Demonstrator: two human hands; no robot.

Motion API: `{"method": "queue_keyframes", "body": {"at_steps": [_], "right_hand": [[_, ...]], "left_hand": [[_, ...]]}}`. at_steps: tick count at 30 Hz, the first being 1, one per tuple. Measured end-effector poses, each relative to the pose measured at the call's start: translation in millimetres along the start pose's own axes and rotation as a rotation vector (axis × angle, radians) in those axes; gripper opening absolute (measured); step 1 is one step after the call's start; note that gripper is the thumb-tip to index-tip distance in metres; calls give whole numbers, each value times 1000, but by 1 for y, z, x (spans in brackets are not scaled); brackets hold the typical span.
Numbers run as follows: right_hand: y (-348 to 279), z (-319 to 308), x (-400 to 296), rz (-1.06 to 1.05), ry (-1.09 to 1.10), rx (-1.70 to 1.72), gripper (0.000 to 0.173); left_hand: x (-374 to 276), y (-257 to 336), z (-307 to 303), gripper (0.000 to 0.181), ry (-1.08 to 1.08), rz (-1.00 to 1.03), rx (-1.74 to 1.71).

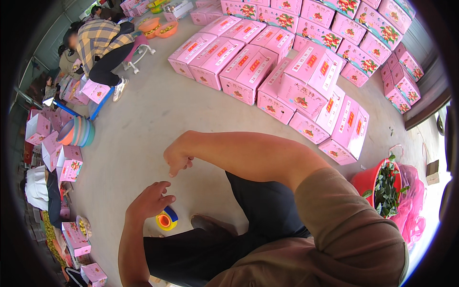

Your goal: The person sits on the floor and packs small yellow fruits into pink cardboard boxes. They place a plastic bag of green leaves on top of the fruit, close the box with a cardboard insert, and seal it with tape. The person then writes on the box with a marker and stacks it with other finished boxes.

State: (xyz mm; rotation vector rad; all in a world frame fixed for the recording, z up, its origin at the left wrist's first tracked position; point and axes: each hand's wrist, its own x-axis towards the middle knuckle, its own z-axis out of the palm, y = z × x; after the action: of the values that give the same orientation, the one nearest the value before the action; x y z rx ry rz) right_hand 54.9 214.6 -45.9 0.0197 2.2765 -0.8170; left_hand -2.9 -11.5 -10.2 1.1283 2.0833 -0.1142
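Note:
My left hand hovers over the concrete floor, with thumb and fingers apart and nothing visible in it. Just below it on the floor is a roll of yellow tape with an orange core and a blue piece at its edge. My right hand reaches across, a little above the left in the picture. One of its fingers points down while others curl under, and I see nothing held. The hands do not touch. My shoe stands to the right of the tape, between my dark-trousered legs.
Closed pink printed cartons lie ahead, with a stacked carton wall behind. At right stands a red bucket of leafy stems beside pink plastic sheeting. Nested basins and cartons line the left, where a person bends on a wheeled stool.

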Motion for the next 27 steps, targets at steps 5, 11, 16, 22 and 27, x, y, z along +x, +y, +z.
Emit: {"method": "queue_keyframes", "body": {"at_steps": [5,11,16,22,27], "right_hand": [[3,0,2,-42,27,10,52],[3,0,-1,-45,29,27,53],[-2,-3,-4,5,-4,24,57],[6,0,2,-20,34,41,53],[4,0,3,-43,40,39,51]], "left_hand": [[2,-7,0,60,-15,-6,-26],[5,-3,-1,60,-38,-11,-10],[3,-7,2,60,-14,-12,-42],[6,-4,2,62,-42,-38,-45],[4,-7,1,61,-36,-17,-39]]}}
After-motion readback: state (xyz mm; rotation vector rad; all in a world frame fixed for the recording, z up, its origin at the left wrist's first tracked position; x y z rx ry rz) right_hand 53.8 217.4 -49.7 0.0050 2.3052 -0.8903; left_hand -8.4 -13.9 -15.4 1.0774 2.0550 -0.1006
